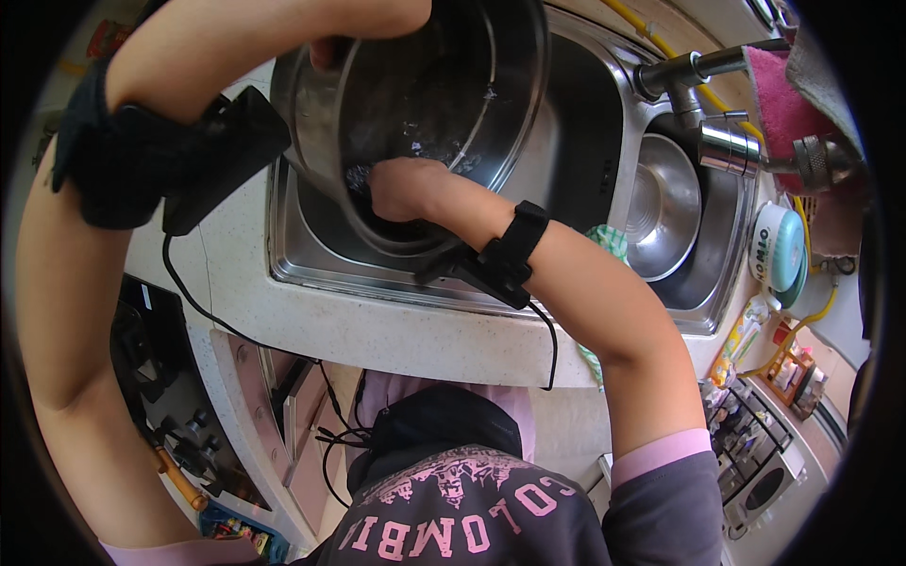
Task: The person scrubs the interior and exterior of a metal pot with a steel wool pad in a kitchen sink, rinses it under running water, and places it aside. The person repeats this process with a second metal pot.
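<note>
A large stainless steel pot point(439, 85) is tilted over the left basin point(580, 127) of a double sink, its mouth towards me. My left hand point(396, 18) grips its upper left side; fingertips show outside the rim, and most of the grip is hidden. My right hand point(410, 187) is inside the pot at the lower wall, curled with knuckles up. Shiny, crinkled glints lie around its fingers; whether they are water or a scrubber I cannot tell. Black straps with devices circle my left forearm and right wrist.
A steel bowl point(662, 205) sits in the right basin under a chrome faucet point(729, 148). A green checked cloth point(607, 240) hangs over the sink edge. Pink cloth point(775, 92) drapes the faucet pipe. A round teal-lidded container point(778, 244) stands at right; a stove point(184, 417) lies left.
</note>
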The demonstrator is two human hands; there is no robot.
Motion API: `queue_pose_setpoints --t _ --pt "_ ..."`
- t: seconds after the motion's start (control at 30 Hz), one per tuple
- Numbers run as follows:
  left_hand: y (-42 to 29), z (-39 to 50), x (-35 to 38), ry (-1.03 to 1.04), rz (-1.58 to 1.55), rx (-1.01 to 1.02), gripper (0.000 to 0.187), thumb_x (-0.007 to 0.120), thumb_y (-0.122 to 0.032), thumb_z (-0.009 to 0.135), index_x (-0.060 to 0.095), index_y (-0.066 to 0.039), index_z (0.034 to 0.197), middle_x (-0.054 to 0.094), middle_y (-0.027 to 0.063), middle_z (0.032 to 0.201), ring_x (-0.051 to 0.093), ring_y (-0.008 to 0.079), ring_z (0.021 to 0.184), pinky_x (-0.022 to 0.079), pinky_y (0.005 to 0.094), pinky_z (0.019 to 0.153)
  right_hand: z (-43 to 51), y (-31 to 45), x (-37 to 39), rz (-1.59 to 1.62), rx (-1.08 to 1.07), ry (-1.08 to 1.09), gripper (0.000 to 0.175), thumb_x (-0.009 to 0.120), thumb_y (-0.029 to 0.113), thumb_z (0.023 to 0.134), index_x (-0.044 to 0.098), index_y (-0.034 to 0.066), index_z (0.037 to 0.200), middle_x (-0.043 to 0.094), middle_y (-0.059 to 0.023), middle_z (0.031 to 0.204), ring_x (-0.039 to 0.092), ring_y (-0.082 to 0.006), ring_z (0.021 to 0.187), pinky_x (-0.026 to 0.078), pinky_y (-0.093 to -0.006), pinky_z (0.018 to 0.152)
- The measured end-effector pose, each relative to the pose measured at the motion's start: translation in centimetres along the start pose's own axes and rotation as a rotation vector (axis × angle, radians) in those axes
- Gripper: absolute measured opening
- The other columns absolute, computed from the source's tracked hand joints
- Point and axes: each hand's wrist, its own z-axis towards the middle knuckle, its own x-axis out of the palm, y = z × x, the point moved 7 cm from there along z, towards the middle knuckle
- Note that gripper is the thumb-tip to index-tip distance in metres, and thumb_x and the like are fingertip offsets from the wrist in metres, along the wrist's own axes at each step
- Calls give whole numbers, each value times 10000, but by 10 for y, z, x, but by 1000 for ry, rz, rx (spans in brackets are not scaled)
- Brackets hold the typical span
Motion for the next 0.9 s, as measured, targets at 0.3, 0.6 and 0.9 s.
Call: queue_pose_setpoints --t 0.3,0.6,0.9 --pt "-9 29 18 -467 -207 -62 168 514 -40 715 577 72 824 581 226 786 608 305 698 509 324 599 36 -16 0 199 -171 -261 331 436 65 729 581 4 1020 584 -228 974 556 -359 931 435 -394 802" --pt "-2 67 82 -62 -184 -456 153 553 -124 723 599 -18 825 597 133 774 586 271 743 479 318 653 52 -82 49 103 44 -133 349 423 163 811 554 67 1120 526 -166 1159 515 -314 1061 427 -392 854" --pt "9 -24 171 -517 -977 -715 584 417 -4 762 326 -126 1326 332 89 1354 287 238 1260 203 315 1041 30 -159 36 -735 419 -158 350 431 193 844 539 101 1164 438 -130 1268 336 -341 1203 323 -615 844"
